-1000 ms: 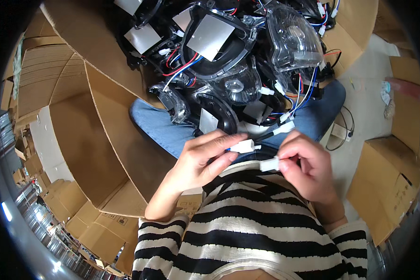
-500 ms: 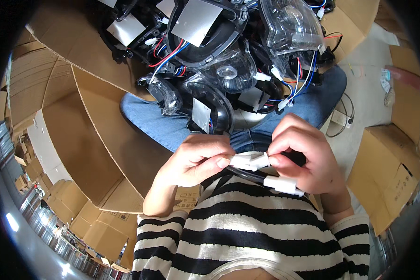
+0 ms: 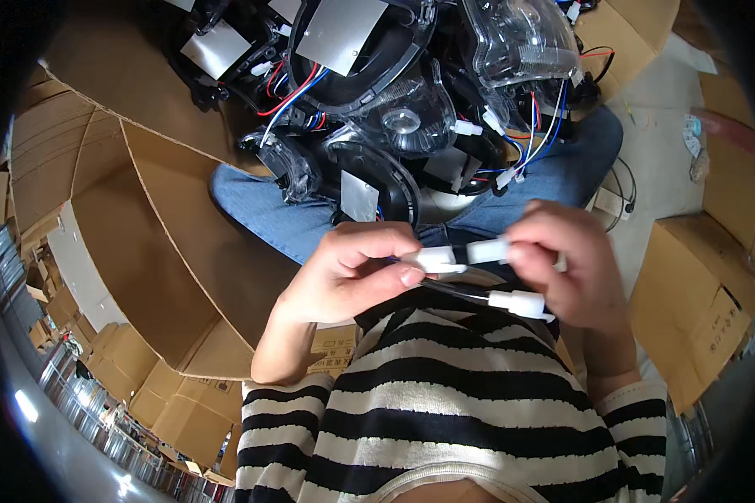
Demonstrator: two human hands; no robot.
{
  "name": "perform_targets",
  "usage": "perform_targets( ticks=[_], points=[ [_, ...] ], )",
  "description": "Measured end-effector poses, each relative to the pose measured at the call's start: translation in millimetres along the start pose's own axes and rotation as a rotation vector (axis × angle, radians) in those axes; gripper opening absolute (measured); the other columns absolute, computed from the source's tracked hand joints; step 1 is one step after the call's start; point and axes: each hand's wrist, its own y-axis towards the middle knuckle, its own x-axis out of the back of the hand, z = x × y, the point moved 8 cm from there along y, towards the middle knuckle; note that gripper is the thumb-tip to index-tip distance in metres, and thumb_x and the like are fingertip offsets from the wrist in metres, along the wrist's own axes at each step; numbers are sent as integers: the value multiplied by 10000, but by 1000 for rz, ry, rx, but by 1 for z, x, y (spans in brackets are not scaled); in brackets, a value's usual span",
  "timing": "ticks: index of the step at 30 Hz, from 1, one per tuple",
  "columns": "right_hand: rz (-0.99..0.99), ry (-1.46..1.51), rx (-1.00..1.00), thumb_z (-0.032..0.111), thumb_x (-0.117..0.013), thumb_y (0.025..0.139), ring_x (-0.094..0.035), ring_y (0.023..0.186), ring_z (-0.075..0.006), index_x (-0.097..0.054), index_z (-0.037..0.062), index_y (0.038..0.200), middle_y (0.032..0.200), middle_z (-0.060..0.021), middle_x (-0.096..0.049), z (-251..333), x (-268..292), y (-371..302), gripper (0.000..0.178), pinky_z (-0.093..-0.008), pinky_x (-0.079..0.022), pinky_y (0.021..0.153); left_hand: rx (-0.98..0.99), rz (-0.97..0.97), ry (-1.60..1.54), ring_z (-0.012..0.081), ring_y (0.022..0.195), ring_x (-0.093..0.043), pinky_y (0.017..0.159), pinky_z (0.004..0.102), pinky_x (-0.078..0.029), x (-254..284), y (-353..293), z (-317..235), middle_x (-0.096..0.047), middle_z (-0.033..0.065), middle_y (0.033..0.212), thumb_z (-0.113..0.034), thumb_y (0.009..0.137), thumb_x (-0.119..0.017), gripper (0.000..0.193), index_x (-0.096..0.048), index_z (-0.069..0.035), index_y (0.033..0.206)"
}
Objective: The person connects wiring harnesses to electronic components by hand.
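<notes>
My left hand (image 3: 356,272) pinches a white plastic plug connector (image 3: 434,259) between thumb and forefinger. My right hand (image 3: 566,264), a little blurred, grips a second white connector (image 3: 487,250) with thumb and fingertips. The two connectors lie end to end in front of my lap, with a narrow dark stretch between them; whether they are joined I cannot tell. Below them another white connector (image 3: 518,303) dangles on a black cable (image 3: 455,289) that comes from beside my left fingers. Past my hands lie several clear-lensed headlight units (image 3: 401,121) with coloured wires.
A large open cardboard box (image 3: 184,243) stands at my left, and more cardboard (image 3: 633,33) lies beneath the pile of lamps. Another carton (image 3: 692,293) is at the right. Near my knee a cable (image 3: 625,189) lies on the floor. Further boxes are stacked at the far left.
The two held connectors were pressed close together and now sit further apart in a line. Both hands have risen slightly, the right one moving to the right. The dangling connector has shifted up.
</notes>
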Motion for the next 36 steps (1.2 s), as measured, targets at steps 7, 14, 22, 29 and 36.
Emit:
perform_targets(
  ticks=[7,14,22,29,36],
  points=[
    [-76,77,175,-5,-568,649,-453,535,-159,-557,23,696,620,-65,-496,21,33,-20,56,-254,-337,476,-5,-92,-379,82,684,-509,605,204,-413,15,-3,0,-571,81,854,48,734,-570,194,-548,45,926],
    [-87,10,186,3,-580,655,-440,537,-169,-564,21,721,611,-58,-486,25,35,-16,70,-258,-335,475,11,-188,-433,86,540,-520,506,201,-425,13,-6,-4,-571,103,769,46,758,-540,145,-537,60,903],
    [-95,-1,210,-2,-568,671,-436,546,-172,-555,14,714,614,-61,-485,23,34,-11,48,-264,-339,485,-108,-157,-181,89,514,-509,505,209,-430,16,-9,-7,-557,96,691,15,797,-502,83,-534,63,857],
    [-24,2,238,4,-578,657,-438,543,-190,-556,22,704,616,-58,-457,28,22,-10,55,-278,-344,476,-19,-184,-186,81,487,-484,477,203,-401,12,-12,-6,-560,110,710,-33,823,-486,104,-532,54,791],
    [-132,-387,390,9,-565,604,-398,516,-194,-539,14,696,610,-64,-450,33,22,-13,95,-289,-306,459,-8,-146,-323,76,464,-455,445,200,-366,11,-9,-1,-568,119,733,-25,820,-485,98,-531,53,782]
  ],
)
